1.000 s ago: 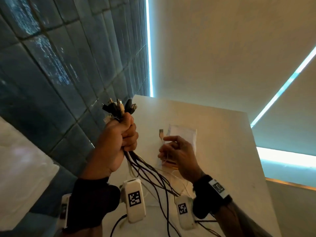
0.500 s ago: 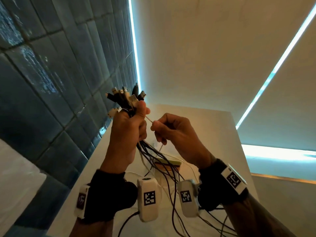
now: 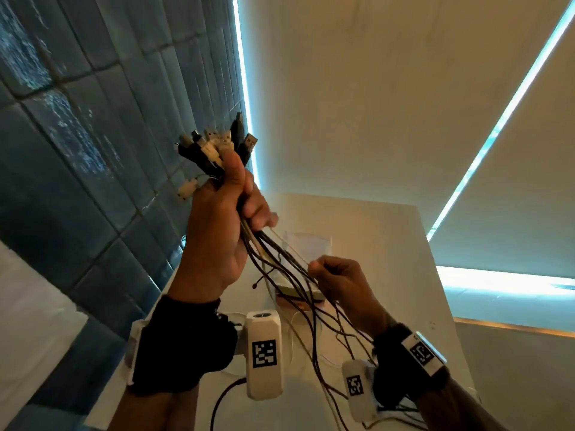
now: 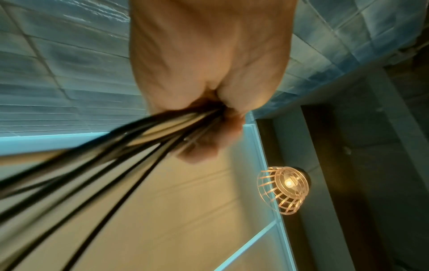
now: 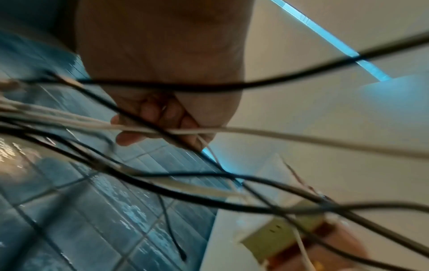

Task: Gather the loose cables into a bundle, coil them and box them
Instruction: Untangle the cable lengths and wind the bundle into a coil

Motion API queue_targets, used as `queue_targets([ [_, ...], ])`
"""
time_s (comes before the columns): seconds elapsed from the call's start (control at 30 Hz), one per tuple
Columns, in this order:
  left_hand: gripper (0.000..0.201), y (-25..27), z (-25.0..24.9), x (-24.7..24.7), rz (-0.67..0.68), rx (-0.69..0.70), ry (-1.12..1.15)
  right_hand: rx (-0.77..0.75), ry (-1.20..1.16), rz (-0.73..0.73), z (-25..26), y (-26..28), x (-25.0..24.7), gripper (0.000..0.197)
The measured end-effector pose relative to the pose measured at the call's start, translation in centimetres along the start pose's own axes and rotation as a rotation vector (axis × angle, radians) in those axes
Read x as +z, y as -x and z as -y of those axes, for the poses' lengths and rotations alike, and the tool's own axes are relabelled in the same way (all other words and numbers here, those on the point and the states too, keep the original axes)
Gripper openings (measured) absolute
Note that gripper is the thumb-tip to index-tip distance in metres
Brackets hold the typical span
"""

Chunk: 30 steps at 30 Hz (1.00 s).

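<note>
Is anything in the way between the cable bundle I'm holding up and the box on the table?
Nothing solid. The left hand grips the cable bundle above the table; only its own hanging strands and the right hand, pinching a light cable, lie between it and the box.

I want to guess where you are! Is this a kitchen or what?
Hard to say; probably a home or café corner. Glossy blue tiles cover the wall, a white table stands against it, and a wire-cage lamp glows overhead.

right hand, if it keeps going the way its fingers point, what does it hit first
Probably the left hand: the right hand pinches a white cable running up-left to that fist, though depth is unclear.
</note>
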<state>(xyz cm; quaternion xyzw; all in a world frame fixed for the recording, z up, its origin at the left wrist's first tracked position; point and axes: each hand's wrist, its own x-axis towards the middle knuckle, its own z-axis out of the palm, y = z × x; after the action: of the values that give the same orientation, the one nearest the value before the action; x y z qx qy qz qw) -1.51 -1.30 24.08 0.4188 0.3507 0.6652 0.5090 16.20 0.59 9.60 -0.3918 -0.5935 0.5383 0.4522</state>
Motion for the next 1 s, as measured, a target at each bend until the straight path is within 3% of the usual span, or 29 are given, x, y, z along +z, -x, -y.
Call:
queue_targets([
  [0.17, 0.042, 0.1, -1.2, 0.3, 0.070, 0.043, 0.015, 0.138, 0.047, -0.040, -2.5, 2.2, -1.3, 0.028],
  [0.33, 0.030, -0.1, -1.9, 0.3, 0.215, 0.026, 0.082, 0.217, 0.160, -0.045, -4.0, 3.7, -3.7, 0.031],
  [0.43, 0.028, -0.1, -2.0, 0.7, 0.238, 0.015, 0.122, 0.400, 0.694, 0.313, -3.7, 4.1, -5.1, 0.025],
  [0.5, 0.028, -0.1, -1.5, 0.9, 0.250, -0.023, 0.151, 0.360, 0.977, 0.304, -1.4, 3.8, -5.4, 0.031],
  [0.53, 0.029, -0.1, -1.0, 1.1, 0.260, -0.057, 0.166, 0.267, 0.916, 0.175, 0.6, 3.5, -5.1, 0.038],
  [0.6, 0.029, 0.2, 0.3, 1.8, 0.278, -0.131, 0.175, 0.064, 0.503, 0.012, 5.3, 3.1, -3.5, 0.055],
  [0.63, 0.029, 0.4, 0.9, 2.3, 0.281, -0.158, 0.155, -0.013, 0.294, 0.058, 7.4, 2.7, -2.3, 0.058],
  [0.7, 0.028, 0.6, 1.7, 2.9, 0.279, -0.188, 0.098, -0.105, 0.100, 0.232, 9.4, 1.7, 0.3, 0.049],
  [0.8, 0.030, 0.0, 0.9, 2.6, 0.323, -0.197, 0.160, -0.051, -0.111, 0.327, 8.5, 1.2, 2.5, 0.016],
  [1.0, 0.036, -1.3, -0.9, 0.2, 0.226, -0.172, 0.173, 0.232, -0.338, 0.293, 1.3, 5.6, -1.8, 0.056],
])
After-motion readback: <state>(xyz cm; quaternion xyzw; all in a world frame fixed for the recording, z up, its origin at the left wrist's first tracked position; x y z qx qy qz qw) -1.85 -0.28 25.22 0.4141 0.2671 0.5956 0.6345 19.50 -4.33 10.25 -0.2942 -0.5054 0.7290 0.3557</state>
